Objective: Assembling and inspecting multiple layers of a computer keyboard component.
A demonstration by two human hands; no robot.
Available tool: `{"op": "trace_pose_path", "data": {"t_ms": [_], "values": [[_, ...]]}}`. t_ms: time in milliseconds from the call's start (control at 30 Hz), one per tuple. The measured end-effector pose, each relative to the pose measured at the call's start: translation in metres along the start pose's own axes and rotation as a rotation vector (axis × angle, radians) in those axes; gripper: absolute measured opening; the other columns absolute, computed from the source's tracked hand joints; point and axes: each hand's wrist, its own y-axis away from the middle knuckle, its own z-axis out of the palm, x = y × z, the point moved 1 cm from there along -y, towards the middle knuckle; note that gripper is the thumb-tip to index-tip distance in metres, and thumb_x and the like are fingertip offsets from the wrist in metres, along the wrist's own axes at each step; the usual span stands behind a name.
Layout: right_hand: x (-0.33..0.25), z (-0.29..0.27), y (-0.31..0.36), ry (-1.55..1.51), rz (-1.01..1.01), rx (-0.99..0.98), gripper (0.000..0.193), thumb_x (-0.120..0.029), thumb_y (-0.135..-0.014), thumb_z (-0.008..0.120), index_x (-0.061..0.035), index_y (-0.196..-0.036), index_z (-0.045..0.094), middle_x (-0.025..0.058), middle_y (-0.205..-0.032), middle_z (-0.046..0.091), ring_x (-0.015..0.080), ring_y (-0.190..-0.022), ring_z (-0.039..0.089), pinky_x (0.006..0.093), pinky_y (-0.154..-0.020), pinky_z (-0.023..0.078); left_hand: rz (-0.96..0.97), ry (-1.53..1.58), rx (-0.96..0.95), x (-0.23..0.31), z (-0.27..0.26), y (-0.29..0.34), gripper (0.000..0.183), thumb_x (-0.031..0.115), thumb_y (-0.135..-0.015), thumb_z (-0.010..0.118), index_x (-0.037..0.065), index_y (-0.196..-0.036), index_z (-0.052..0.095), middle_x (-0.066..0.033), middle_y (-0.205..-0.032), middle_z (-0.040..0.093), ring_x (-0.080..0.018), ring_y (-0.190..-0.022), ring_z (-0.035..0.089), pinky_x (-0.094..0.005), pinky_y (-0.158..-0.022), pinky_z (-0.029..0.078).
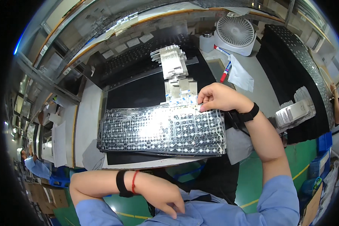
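Note:
A stack of clear keyboard membrane sheets [162, 132], printed with dark circuit patterns, lies before me on the black-covered bench. My right hand [222, 98] is at its far edge, right of the middle, with thumb and fingertips pinched on the top sheet's edge; the exact grip is partly hidden. From that edge a spread of pale flat tails [180, 90] runs away from me, under a fanned pile of white strips [172, 62]. Low in front of my body, away from the bench, my left hand [164, 197] hangs with nothing in it, its fingers loosely bent and apart.
At the far right stand a white fan [235, 34] and a bottle [206, 42]. Red-and-blue markers [226, 71] lie beside a white cloth [240, 73]. Another strip stack [295, 113] rests on black cloth at right. People work at both far sides.

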Motion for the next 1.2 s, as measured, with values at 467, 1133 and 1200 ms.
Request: {"op": "trace_pose_path", "data": {"t_ms": [467, 1133, 1200], "values": [[0.002, 0.0, -0.004, -0.011, -0.042, 0.057, 0.02, -0.01, -0.081, 0.077, 0.002, -0.094, 0.067, 0.0025, -0.075, 0.065, 0.0072, -0.069, 0.058, 0.0234, -0.064, 0.047, -0.159, -0.958, 0.622, -0.003, -0.052, 0.005, 0.072, 0.042, -0.08, 0.07, 0.005, -0.137, 0.045, -0.0224, -0.143, 0.043, -0.0417, -0.13, 0.044, -0.0569, -0.104, 0.035], [-0.002, 0.001, -0.001, 0.018, -0.023, 0.04, 0.02, -0.006, -0.085, 0.073, 0.0032, -0.1, 0.066, 0.0, -0.078, 0.064, 0.0037, -0.071, 0.057, 0.02, -0.065, 0.047, 0.006, -0.66, 0.495, 0.017, -0.03, 0.004, 0.03, 0.024, -0.09, 0.066, 0.006, -0.115, 0.062, -0.0158, -0.115, 0.064, -0.0307, -0.103, 0.064, -0.0372, -0.083, 0.055], [-0.002, -0.002, 0.0, 0.019, -0.03, 0.051, 0.02, -0.006, -0.084, 0.073, 0.003, -0.101, 0.066, -0.0001, -0.078, 0.064, 0.0037, -0.071, 0.057, 0.02, -0.065, 0.047, 0.029, -0.872, 0.93, -0.001, -0.051, 0.007, 0.046, 0.022, -0.085, 0.07, 0.007, -0.126, 0.057, -0.0196, -0.128, 0.057, -0.0367, -0.118, 0.056, -0.0426, -0.097, 0.049]]}}
